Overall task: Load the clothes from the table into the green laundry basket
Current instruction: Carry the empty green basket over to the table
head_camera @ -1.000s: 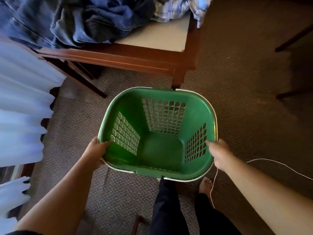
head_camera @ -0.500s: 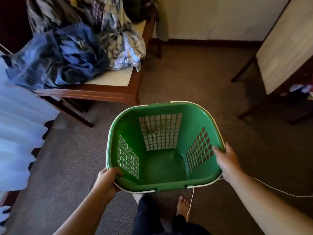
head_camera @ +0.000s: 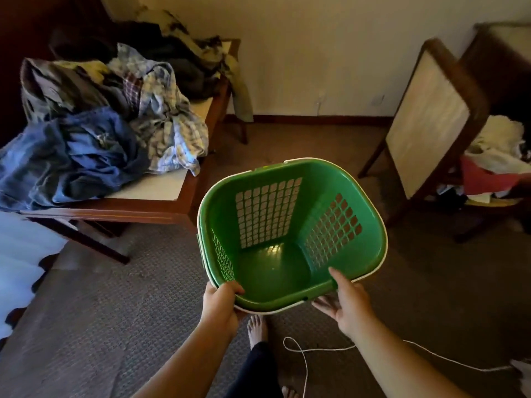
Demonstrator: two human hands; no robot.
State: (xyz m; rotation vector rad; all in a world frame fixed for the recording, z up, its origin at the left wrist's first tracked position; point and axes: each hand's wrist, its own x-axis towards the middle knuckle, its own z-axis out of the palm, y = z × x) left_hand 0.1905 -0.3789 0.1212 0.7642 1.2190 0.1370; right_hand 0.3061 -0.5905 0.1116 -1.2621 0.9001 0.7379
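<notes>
The green laundry basket [head_camera: 370,225] is empty, with white-trimmed rim and lattice sides, and sits just right of the table's corner. My left hand [head_camera: 221,304] grips its near-left rim, fingers curled inside. My right hand [head_camera: 346,304] holds the near-right rim, thumb over the edge. On the wooden table [head_camera: 149,193] at left lies a heap of clothes: blue jeans [head_camera: 71,159] in front, a plaid shirt [head_camera: 169,122] beside them, dark garments [head_camera: 178,61] behind.
A second table [head_camera: 428,122] is tipped on its side at right, with a pile of mixed clothes [head_camera: 494,165] behind it. A white cord [head_camera: 304,357] trails over the carpet by my bare feet [head_camera: 257,330]. White curtain fabric [head_camera: 20,259] hangs at the left edge.
The basket has moved rightwards, away from the table's front to beside its corner. Both hands have slid from the basket's sides to its near rim. The view has lifted, showing more of the room.
</notes>
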